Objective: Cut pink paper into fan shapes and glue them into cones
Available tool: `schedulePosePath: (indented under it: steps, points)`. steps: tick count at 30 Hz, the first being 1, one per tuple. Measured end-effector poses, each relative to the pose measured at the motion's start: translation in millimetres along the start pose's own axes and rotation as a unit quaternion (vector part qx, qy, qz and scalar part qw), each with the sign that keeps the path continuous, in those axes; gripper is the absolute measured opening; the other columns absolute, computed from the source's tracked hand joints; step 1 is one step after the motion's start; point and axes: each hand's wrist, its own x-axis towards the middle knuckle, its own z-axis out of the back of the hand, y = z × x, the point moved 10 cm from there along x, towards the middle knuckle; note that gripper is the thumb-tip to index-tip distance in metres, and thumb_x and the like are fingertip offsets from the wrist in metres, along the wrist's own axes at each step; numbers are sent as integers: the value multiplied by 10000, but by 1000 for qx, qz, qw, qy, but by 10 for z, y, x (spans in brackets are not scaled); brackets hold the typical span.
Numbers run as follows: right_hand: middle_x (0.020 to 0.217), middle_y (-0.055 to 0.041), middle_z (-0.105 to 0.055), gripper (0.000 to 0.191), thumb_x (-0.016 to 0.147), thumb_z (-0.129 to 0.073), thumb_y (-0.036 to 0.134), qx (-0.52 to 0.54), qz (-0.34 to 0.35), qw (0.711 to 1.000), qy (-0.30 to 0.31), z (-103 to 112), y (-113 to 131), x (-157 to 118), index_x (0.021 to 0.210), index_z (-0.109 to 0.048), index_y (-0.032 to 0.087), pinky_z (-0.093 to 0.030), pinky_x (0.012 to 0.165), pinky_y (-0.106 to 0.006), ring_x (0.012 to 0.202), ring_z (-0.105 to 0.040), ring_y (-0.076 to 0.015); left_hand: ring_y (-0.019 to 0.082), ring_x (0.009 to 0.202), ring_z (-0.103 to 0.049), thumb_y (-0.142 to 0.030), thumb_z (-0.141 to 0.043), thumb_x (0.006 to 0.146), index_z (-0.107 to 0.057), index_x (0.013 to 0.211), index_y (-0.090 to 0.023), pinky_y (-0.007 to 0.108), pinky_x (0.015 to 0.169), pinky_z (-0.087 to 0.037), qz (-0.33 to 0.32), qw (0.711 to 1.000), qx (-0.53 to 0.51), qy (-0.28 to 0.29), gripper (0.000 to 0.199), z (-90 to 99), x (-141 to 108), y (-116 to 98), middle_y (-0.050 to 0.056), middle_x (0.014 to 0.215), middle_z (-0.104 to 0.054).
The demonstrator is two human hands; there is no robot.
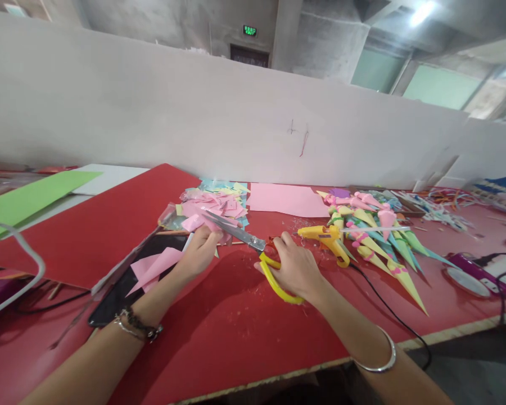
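My right hand [294,263] is closed round the yellow handles of a large pair of scissors [239,232]. The metal blades point to the left, toward my other hand. My left hand [200,248] is pinched on a piece of pink paper [213,221] beside the blade tips; its outline blends into the pile behind. That pile of pink cut pieces [225,203] lies just beyond my fingers. Under my left forearm, folded pink paper [156,267] rests over a black tablet-like slab [120,298].
A yellow glue gun [326,239] with a black cord lies right of the scissors, against several colourful paper cones [369,242]. A pink sheet [287,199] is at the back. Red board [96,225] covers the left side. A purple power strip [476,270] sits far right.
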Motion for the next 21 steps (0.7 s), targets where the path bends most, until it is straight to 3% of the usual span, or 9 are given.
schedulePosePath:
  steps: [21]
  points:
    - [842, -33, -546, 507, 803, -361, 643, 43, -15, 998, 30, -53, 2, 9, 847, -565, 181, -298, 513, -260, 683, -595, -169, 158, 558, -486, -324, -326, 647, -447, 417, -223, 259, 599, -427, 20, 999, 47, 8, 279, 30, -28, 16, -13, 492, -509]
